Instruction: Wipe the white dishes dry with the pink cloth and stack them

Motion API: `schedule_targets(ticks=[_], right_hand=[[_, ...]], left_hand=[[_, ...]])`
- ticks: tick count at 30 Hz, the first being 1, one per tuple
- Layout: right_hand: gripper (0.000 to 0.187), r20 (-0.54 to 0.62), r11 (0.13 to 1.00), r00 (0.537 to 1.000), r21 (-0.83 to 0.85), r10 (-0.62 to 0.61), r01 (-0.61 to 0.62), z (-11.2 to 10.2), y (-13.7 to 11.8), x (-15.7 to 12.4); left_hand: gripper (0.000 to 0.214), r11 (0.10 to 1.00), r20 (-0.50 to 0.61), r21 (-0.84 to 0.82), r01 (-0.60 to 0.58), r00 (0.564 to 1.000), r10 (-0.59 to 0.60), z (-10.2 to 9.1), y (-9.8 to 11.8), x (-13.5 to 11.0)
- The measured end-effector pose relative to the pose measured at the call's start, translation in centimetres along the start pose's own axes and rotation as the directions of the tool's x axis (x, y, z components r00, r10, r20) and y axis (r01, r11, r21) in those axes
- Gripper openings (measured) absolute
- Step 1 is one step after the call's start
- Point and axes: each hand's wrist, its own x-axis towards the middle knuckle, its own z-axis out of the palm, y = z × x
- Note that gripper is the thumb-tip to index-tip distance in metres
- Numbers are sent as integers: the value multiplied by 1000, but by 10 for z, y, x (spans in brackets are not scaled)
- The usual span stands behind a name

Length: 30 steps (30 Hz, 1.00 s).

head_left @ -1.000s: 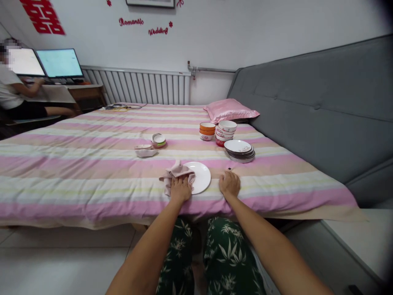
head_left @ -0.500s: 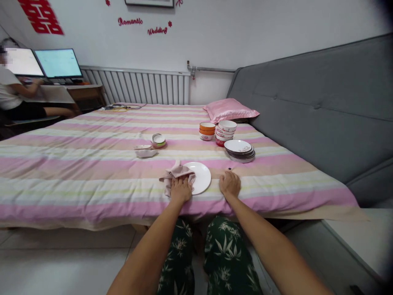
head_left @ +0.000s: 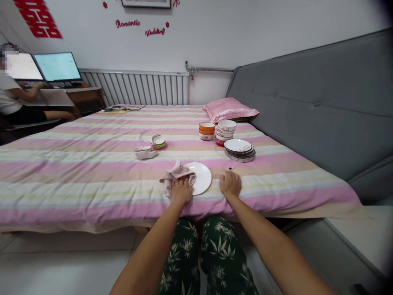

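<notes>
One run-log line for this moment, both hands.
left hand: on crumpled pink cloth overlapping round white plate | right hand: on striped fabric bedsheet, beside plate, not touching it

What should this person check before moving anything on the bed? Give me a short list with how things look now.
1. Left hand on the pinkish cloth: ok, palm down.
2. White plate fully uncovered: not ok, the cloth overlaps its left side.
3. Covered part of that plate clean: cannot tell, hidden.
4. Right hand apart from the white plate: ok.
5. Stacked plates apart from both hands: ok.
</notes>
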Motion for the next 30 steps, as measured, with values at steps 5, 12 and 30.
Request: schedule_targets(ticks=[5,12,30], right_hand=[[33,5,1000,1000,7,0,0,1,0,0],[33,17,1000,1000,10,9,-9,-1,-1,0],[36,99,996,995,82,27,-35,-6,-7,5]], left_hand=[[55,1000,-1,-4,-4,1000,4,1,0,0],[54,1000,-29,2,-14,999,14,1,-1,-1],[51,999,-108,29,-43,993,46,0,-4,-2]])
